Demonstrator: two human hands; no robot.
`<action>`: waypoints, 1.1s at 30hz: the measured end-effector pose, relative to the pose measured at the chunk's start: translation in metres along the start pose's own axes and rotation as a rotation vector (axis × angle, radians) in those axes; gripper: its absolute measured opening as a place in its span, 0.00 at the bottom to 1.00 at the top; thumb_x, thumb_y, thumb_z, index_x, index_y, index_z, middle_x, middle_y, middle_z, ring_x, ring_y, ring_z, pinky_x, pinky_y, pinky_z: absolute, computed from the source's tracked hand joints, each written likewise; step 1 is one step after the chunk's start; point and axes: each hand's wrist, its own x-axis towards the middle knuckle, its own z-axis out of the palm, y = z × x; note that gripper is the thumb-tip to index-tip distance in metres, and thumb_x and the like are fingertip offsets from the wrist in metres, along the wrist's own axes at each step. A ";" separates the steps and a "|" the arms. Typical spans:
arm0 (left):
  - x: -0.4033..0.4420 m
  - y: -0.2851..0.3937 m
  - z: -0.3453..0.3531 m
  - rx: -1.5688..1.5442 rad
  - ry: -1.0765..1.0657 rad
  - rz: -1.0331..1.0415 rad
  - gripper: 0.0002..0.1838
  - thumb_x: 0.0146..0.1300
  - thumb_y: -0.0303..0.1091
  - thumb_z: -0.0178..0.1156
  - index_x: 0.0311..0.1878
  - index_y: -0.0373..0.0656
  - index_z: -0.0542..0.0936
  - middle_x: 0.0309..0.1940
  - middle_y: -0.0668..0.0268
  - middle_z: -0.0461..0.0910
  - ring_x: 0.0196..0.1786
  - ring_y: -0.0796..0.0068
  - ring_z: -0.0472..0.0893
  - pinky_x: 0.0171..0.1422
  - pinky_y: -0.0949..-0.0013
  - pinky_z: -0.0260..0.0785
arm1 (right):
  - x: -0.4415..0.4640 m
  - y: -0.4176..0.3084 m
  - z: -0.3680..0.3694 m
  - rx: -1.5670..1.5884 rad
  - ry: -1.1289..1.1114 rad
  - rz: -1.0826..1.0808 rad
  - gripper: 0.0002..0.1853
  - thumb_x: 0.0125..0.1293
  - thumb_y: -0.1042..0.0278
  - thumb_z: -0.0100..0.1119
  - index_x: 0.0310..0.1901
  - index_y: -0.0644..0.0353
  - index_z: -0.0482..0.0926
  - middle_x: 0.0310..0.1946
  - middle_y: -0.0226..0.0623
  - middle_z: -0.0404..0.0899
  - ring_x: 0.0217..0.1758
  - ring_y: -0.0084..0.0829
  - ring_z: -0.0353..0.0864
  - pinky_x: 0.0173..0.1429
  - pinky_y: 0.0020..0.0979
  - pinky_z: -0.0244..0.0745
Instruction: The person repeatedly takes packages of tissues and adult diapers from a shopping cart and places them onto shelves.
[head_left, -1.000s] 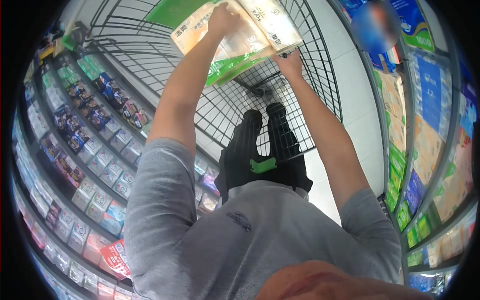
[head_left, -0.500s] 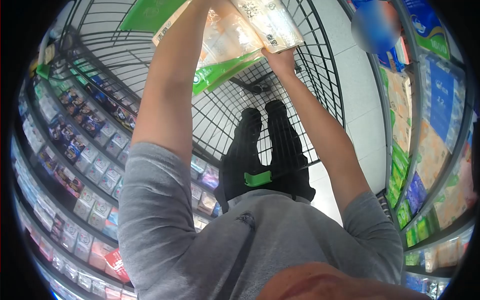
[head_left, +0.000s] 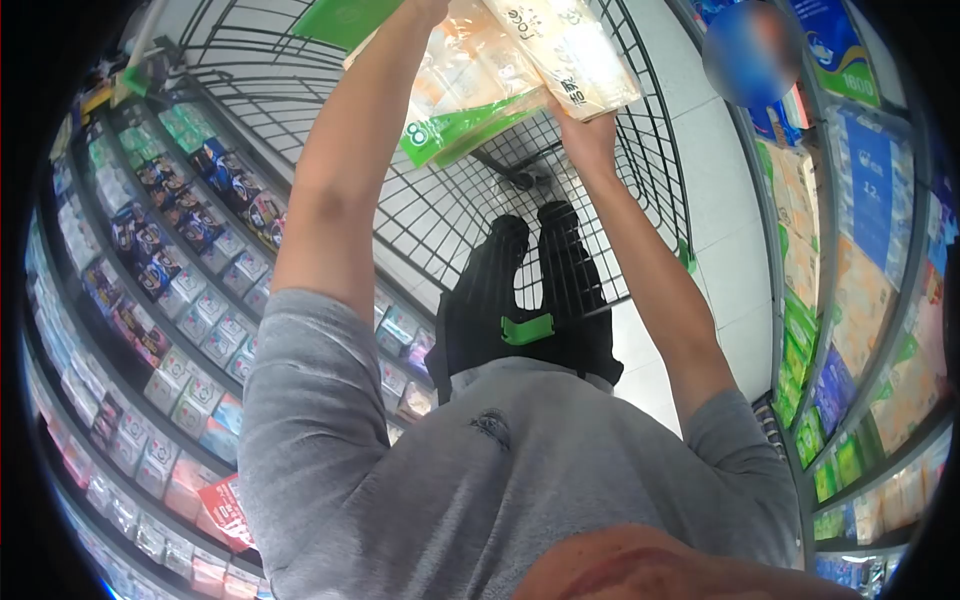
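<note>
A clear-wrapped multi-pack of tissues, peach and white with a green band, is tilted over the wire shopping cart. My right hand is closed on the near right edge of the pack, beneath its white end with dark lettering. At the top edge of the view, my left hand reaches the pack's far side; its fingers are cut off by the frame. A flat green panel lies beyond my left forearm, at the cart's far left.
Shelves of small boxed and wrapped goods curve along the left. On the right, a shelf holds tissue packs in blue, orange and green. A green clip sits on the cart's near side by my waist. Pale floor tiles run beside the cart.
The tissue pack and both hands have shifted right in view, and my right hand sits slightly lower. The cart and left shelves have also shifted a little in view.
</note>
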 end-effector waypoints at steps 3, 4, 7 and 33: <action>-0.024 0.033 -0.007 -0.034 0.032 0.036 0.10 0.63 0.38 0.60 0.39 0.41 0.78 0.28 0.71 0.74 0.32 0.79 0.69 0.36 0.73 0.62 | -0.036 -0.037 -0.017 -0.001 0.050 -0.019 0.24 0.57 0.68 0.68 0.53 0.71 0.74 0.52 0.44 0.78 0.54 0.31 0.77 0.59 0.29 0.68; -0.033 0.047 -0.013 -0.040 0.009 0.015 0.10 0.63 0.38 0.61 0.38 0.41 0.78 0.28 0.71 0.74 0.31 0.79 0.70 0.36 0.74 0.63 | -0.050 -0.053 -0.023 -0.030 0.130 -0.046 0.24 0.56 0.67 0.69 0.52 0.71 0.76 0.50 0.44 0.79 0.53 0.30 0.77 0.58 0.29 0.69; -0.087 0.104 -0.024 -0.092 -0.015 0.022 0.11 0.63 0.38 0.61 0.38 0.40 0.79 0.28 0.70 0.75 0.30 0.78 0.73 0.36 0.75 0.66 | -0.090 -0.107 -0.060 -0.152 0.080 0.029 0.25 0.56 0.61 0.70 0.50 0.71 0.78 0.48 0.44 0.81 0.53 0.29 0.78 0.58 0.29 0.69; -0.345 0.220 -0.086 -0.611 -0.267 -0.128 0.25 0.66 0.37 0.55 0.63 0.34 0.68 0.54 0.54 0.75 0.54 0.66 0.77 0.56 0.65 0.71 | -0.228 -0.187 -0.117 0.973 -0.147 0.061 0.34 0.68 0.42 0.49 0.64 0.64 0.64 0.58 0.43 0.72 0.58 0.36 0.75 0.61 0.35 0.72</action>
